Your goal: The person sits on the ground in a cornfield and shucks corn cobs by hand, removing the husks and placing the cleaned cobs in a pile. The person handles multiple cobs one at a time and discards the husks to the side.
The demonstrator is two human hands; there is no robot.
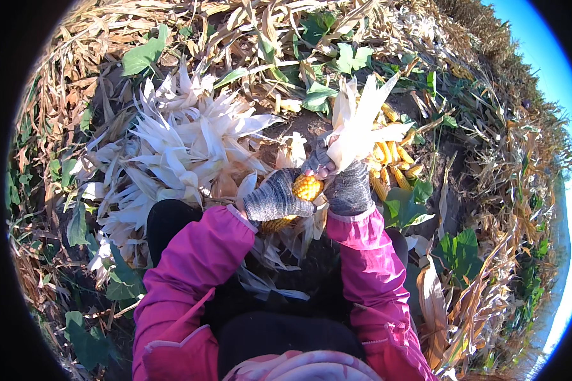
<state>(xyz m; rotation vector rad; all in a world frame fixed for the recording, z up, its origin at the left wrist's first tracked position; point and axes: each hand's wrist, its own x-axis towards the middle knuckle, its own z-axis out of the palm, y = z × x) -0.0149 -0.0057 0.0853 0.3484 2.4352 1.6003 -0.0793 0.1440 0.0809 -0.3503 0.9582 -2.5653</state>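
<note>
My left hand (pixel 277 194), in a grey knitted glove with bare fingertips, is closed around a yellow corn ear (pixel 308 187). More yellow kernels (pixel 277 224) show below this hand; whether they belong to the same ear I cannot tell. My right hand (pixel 347 186), gloved alike, grips a bunch of pale dry husk (pixel 355 133) that fans out above it. Both hands meet at the ear, and the joint between husk and cob is hidden by fingers. Just beyond the right hand lies a pile of bare corn ears (pixel 394 164).
A heap of stripped white husks (pixel 186 143) lies to the left. Dry corn stalks and leaves (pixel 100 28) cover the ground, mixed with green broad-leaved plants (pixel 457 255). My dark-clothed knee (pixel 171 224) is beside the heap. A loose ear piece (pixel 290 105) lies farther out.
</note>
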